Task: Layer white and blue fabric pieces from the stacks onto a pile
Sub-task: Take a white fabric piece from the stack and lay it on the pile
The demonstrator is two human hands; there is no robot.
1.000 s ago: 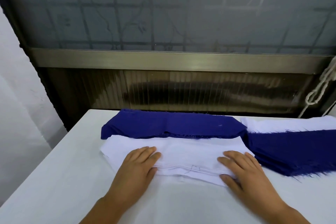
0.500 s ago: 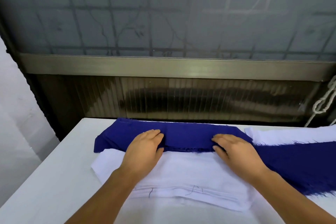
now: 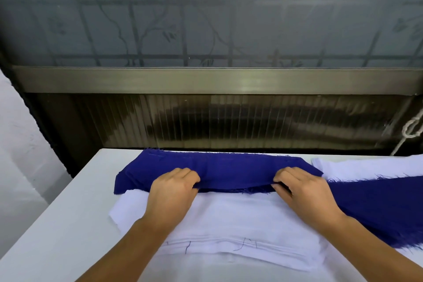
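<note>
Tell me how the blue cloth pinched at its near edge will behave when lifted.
The blue cloth will probably droop between the hands; it already bows there. It looks thin and light. Its frayed edge may shed threads.

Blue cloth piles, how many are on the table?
2. One blue stack lies at the far edge, gripped by the left hand and right hand. Another blue pile lies at the right, partly out of frame.

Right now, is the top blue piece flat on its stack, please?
No. Its near edge is lifted: the left hand and right hand pinch the blue piece above the frayed layers.
</note>
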